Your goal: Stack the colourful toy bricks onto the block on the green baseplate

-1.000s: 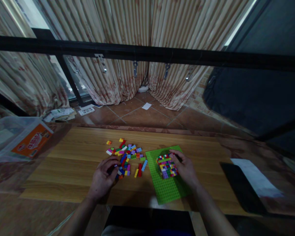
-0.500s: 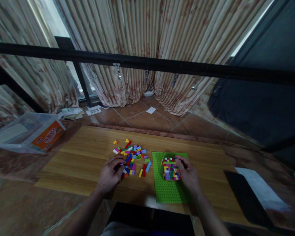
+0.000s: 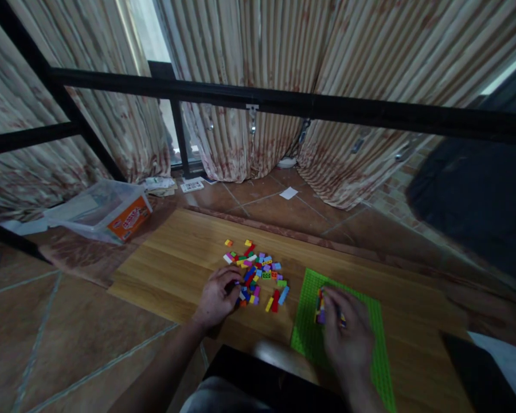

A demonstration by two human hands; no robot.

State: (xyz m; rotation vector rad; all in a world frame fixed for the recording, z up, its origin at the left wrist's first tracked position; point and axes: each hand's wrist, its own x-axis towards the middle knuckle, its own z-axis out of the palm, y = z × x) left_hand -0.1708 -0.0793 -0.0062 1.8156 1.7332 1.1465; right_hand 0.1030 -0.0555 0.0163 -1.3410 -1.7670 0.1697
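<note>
My left hand (image 3: 218,297) is at the near left edge of a loose pile of toy building bricks (image 3: 253,272), fingers curled and thumb close to the index finger. A small purple brick (image 3: 237,282) shows at its fingertips. On the right, a green baseplate (image 3: 303,321) lies on the table and carries a block built of many coloured bricks (image 3: 320,312). Bent over this block is my right hand (image 3: 350,327), its fingers closed around the top and right side and hiding most of it. What lies under those fingers is hidden.
The wooden table (image 3: 163,264) carries the bricks and baseplate. A clear plastic bin (image 3: 98,215) with an orange label stands beyond its left end. At the right lie a black flat object (image 3: 464,367) and white paper (image 3: 503,355). A black metal rail (image 3: 284,100) crosses before the curtains.
The view has turned, so the table appears tilted and the baseplate further right. My right hand has moved further over the brick block, covering more of it. My left hand stays beside the pile.
</note>
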